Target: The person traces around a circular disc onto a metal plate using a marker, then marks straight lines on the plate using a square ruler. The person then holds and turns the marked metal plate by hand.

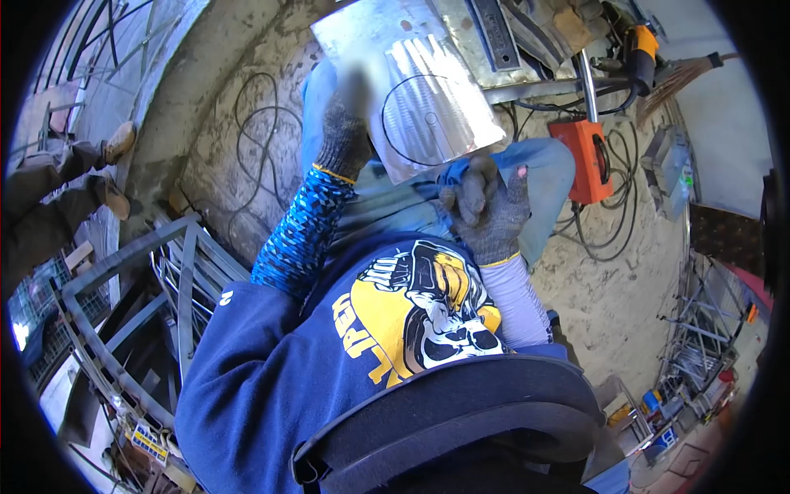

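Observation:
A shiny metal sheet (481, 123) is tilted above my knees, with a dark circle and a small centre ring marked on it. My left hand (344, 136), in a dark grey knit glove, is closed at the sheet's left edge; its upper part is blurred. My right hand (491, 202), in a matching glove with a bare thumb tip, rests by my lap just below the sheet's lower edge. Its palm faces up, the fingers are loosely curled and apart, and nothing shows in it.
Right of my knee stands an orange box (580, 162) with coiled cable (621, 222). A yellow-and-black power tool (642, 53) and a broom (681, 78) lie beyond. Metal frames (123, 309) stand at left, near another person's legs (62, 189). A cable (247, 136) loops across the floor.

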Available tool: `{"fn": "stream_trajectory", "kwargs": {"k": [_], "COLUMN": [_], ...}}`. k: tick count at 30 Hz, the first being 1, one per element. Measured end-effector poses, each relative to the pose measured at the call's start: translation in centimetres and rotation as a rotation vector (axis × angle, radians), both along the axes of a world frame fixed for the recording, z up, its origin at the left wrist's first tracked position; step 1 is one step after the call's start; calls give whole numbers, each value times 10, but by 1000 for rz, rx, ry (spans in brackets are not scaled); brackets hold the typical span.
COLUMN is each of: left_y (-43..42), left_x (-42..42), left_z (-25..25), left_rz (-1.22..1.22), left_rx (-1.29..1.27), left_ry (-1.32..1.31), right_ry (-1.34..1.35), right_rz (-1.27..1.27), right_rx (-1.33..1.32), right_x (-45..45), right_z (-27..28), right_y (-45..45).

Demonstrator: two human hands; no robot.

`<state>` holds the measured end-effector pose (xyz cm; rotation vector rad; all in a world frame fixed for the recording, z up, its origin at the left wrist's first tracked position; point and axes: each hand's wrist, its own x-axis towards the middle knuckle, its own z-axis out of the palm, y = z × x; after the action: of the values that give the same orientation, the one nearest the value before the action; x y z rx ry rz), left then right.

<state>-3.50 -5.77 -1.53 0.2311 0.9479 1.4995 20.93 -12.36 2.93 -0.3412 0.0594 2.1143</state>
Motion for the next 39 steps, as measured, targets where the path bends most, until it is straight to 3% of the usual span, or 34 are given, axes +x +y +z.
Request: {"fn": "stream_trajectory", "kwargs": {"k": [1,4,6,7,9,11,12,13,14,15,17,18,20,21,22,23,26,27,28,30,32,35,39], "left_y": [3,2,-9,-10,-9,2,-2,-1,5,7,10,13,22,28,30,32,27,28,29,26,30,30,38], "left_x": [-3,-17,-25,-24,-25,-6,-18,-16,-16,-28,-30,-26,-22,-18,-8,-18,-3,4,8,13,28,40,51], "left_z": [-17,-40,-28,-17,-24,34,39,58,70,72,45,53,72,84,95,51,77,102,122,160,211,264,290], "left_rz": [25,74,139,180,50,61,17,17,32,-224,-122,-177,-248,-235,-151,-206,-149,-173,-165,-214,-212,-157,-73], "left_rx": [88,177,458,509,347,348,379,222,71,17,297,277,83,5,29,-18,-174,-219,-215,-290,-361,-325,-322], "left_ry": [197,449,1821,1961,1648,808,1096,991,878,1252,1862,1694,1010,876,876,1265,1310,1079,1074,439,419,633,889], "right_ry": [98,-100,-80,-243,-596,-844,-601,-713,-740,-770,-819,-831,-827,-826,-825,-830,-864,-884,-899,-956,-1014,-1100,-1189], "right_rz": [47,-41,-55,-69,-89,-86,-164,-259,-251,-181,4,97,273,354,419,479,626,669,706,780,834,899,929], "right_rx": [168,44,104,105,75,54,2,-130,-36,10,97,141,225,262,297,333,421,443,463,501,543,607,680], "right_x": [6,7,11,19,39,57,57,37,33,27,-10,-35,-80,-96,-108,-115,-125,-126,-126,-120,-112,-90,-72], "right_z": [-13,0,2,-5,-21,-32,-36,-11,-18,-30,-43,-47,-48,-54,-51,-50,-27,-18,-6,21,49,84,114], "right_y": [1,0,5,7,15,28,32,36,35,45,81,102,142,156,168,177,200,209,217,231,246,265,289]}}
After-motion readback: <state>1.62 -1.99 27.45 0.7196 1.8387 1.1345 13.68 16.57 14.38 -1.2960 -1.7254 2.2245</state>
